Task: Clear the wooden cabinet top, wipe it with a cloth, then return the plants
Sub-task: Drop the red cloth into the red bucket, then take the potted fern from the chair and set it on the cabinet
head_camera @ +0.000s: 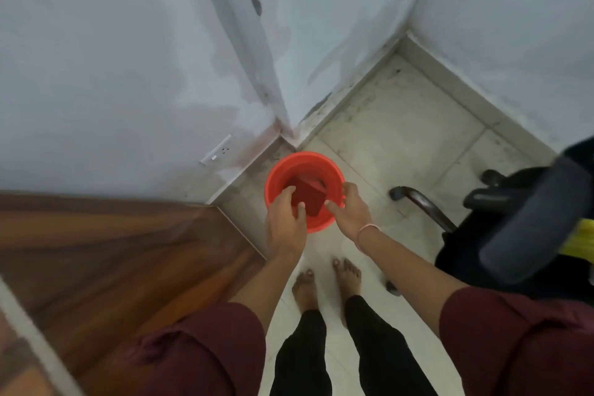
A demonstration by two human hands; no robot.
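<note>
Here, at the middle of the frame, a red bucket [334,172] sits between the person's two hands, close to the corner where the grey walls meet. Whether it stands on the floor [401,125] or is held up cannot be told. Inside it lies a dark red, flat folded cloth [310,194], leaning against the inner wall.

The left hand [284,222] covers the bucket's lower left rim. Its fingers bend down into the bucket and its thumb reaches toward the cloth, but whether it grips the rim, the cloth or nothing cannot be told. The right hand [348,209] is at the right rim, with its fingers curled round the edge and its thumb pointing inward. A thin bracelet [369,229] circles that wrist.

The wooden cabinet top [96,251] fills the lower left of the frame, blurred, and nothing shows on the part in view. A wall socket [218,149] sits just above it. A black chair [530,219] stands at the right edge. Two bare feet [324,283] rest on the pale tiles below the bucket.
</note>
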